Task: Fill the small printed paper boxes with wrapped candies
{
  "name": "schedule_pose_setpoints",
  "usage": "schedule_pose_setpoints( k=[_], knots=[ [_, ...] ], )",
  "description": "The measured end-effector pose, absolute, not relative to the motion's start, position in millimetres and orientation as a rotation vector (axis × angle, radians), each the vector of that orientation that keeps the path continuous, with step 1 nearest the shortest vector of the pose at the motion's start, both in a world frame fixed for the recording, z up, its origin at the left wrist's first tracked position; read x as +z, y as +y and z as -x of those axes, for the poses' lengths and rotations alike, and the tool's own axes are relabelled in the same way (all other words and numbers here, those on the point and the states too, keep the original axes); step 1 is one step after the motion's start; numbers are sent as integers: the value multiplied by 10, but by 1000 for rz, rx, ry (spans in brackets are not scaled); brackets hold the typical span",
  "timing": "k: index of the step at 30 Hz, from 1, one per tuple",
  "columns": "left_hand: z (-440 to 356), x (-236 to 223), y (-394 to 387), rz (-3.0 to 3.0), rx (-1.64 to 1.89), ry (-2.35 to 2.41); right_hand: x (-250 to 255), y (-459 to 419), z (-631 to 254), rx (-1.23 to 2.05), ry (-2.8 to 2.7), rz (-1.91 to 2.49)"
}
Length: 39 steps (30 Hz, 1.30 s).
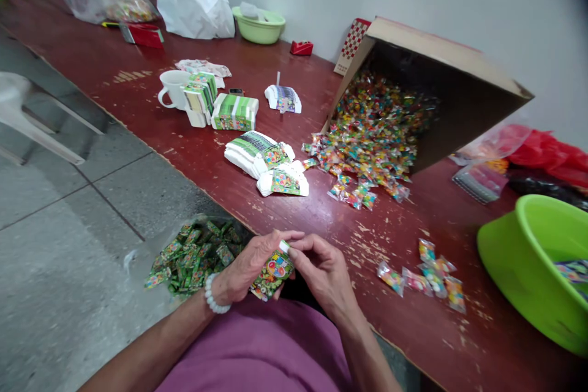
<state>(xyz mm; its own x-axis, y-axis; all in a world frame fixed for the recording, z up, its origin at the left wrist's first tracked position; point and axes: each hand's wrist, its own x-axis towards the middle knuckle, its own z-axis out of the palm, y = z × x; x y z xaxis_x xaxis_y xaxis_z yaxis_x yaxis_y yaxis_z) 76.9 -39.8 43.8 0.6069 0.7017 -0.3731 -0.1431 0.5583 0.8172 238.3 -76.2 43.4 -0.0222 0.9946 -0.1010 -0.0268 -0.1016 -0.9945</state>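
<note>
A small green printed candy box [273,271] is held over my lap, its white end flap [284,247] turned toward the table. Wrapped around its left side is my left hand [248,266], with a pale bead bracelet at the wrist. My right hand [324,269] pinches the white flap between thumb and finger. What the box contains is hidden. Flat unfolded boxes [250,153] lie in a fanned stack on the red table, with a smaller pile [283,181] in front. Below the table edge, a clear bag [142,257] holds several filled green boxes [193,257].
A tilted cardboard carton [459,92] spills wrapped candies [367,135] onto the table [321,220]. Several loose candy packets [432,275] lie near a green basin [509,251] on the right. Banded box stacks [234,112] stand beside a white mug [173,87]. A plastic stool [41,116] stands left.
</note>
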Motion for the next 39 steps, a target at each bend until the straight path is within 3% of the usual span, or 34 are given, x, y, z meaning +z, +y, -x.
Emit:
schedule_pose_setpoints(
  k=[7, 19, 26, 32, 36, 39],
  knots=[
    [-804, 382, -379, -917, 673, 837, 329, -821, -2344, 795, -1684, 1239],
    [-842, 407, -370, -940, 893, 933, 266, -897, -2106, 270, -1992, 1520],
    [-806, 331, -449, -1015, 794, 805, 191, -865, -2203, 276, -1990, 1489],
    [-690, 204, -467, -829, 760, 802, 134, -816, -2155, 485, -2033, 1440],
    [-230, 244, -406, -980, 716, 1058, 44, -701, -2272, 572, -1904, 1422],
    [296, 272, -382, -1451, 638, 1467, -38, -515, -2511, 543, -1747, 1513]
  ],
)
